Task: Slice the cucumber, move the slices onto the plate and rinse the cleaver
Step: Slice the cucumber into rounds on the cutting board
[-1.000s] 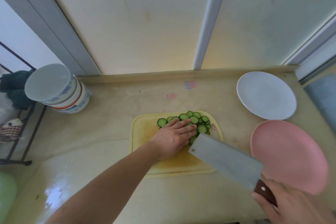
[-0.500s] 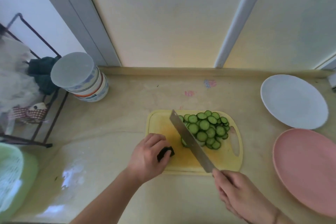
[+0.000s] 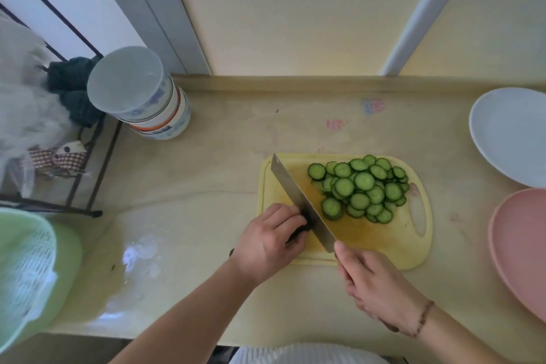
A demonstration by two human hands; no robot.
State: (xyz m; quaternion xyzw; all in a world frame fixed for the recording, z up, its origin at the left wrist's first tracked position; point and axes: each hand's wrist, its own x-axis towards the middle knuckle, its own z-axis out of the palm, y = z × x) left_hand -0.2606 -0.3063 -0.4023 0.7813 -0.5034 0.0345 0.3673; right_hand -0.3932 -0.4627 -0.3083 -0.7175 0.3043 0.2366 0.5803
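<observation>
Green cucumber slices (image 3: 362, 188) heaped; left hand (image 3: 270, 241) pinches dark cucumber stub (image 3: 301, 226); right hand (image 3: 375, 284) grips cleaver (image 3: 298, 199).

I can read no text, label, brand or number anywhere; the pink and blue marks on the counter (image 3: 373, 105) in the upper middle of the frame and the blue pattern on the stacked bowls (image 3: 153, 109) at upper left are too blurred to make out

The pale yellow surface (image 3: 224, 156) carries a yellow cutting board (image 3: 384, 239), a stack of bowls (image 3: 153, 109) at back left, and a white plate (image 3: 508, 136) and pink plate (image 3: 523, 248) at right.
</observation>
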